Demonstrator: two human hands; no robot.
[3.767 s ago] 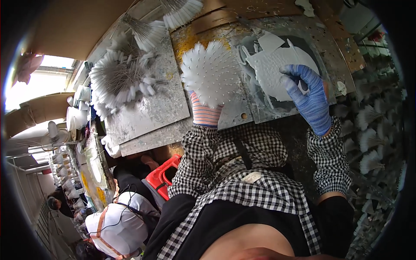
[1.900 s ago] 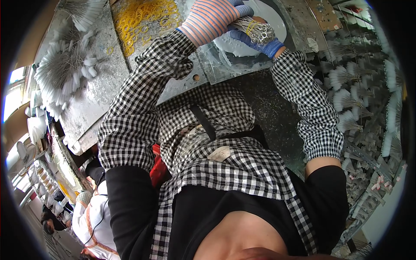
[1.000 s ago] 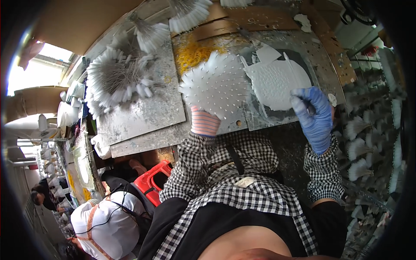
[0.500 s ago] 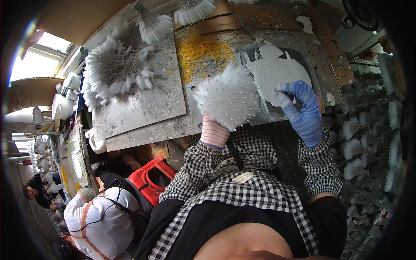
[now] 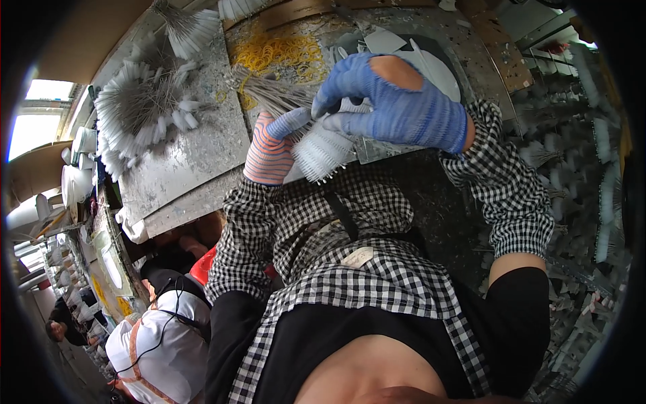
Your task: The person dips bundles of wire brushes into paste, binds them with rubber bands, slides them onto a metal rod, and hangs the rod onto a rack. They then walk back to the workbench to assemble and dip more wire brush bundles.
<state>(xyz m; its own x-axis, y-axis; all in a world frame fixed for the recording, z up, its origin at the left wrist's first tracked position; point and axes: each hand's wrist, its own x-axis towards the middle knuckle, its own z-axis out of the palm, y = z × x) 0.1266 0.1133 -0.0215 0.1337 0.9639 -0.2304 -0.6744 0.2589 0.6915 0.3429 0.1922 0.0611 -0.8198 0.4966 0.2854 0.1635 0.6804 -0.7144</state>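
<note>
A bundle of thin wire-stemmed brushes (image 5: 324, 149) lies tilted between my hands, its white bristle heads pointing toward my body and its grey stems fanning away to the far left. My left hand (image 5: 270, 148), in an orange-and-grey striped glove with bluish fingertips, is closed around the bundle from the left. Curled over from the right is my right hand (image 5: 397, 108), in a blue knitted glove with an opening on its back; its thumb and fingertips close on the bundle where stems meet bristles. The fingers partly hide that spot.
Yellow rubber rings (image 5: 286, 57) are heaped beyond the bundle. A pile of white brushes (image 5: 145, 114) covers the left metal sheet. White paste (image 5: 437, 71) lies on a dark plate at right. A person in white (image 5: 161, 337) sits lower left; racks of brushes (image 5: 579, 195) stand right.
The bundle has tipped over from bristle tips facing up, so its stems now show. My right hand has come from the white paste to the bundle; the view has shifted.
</note>
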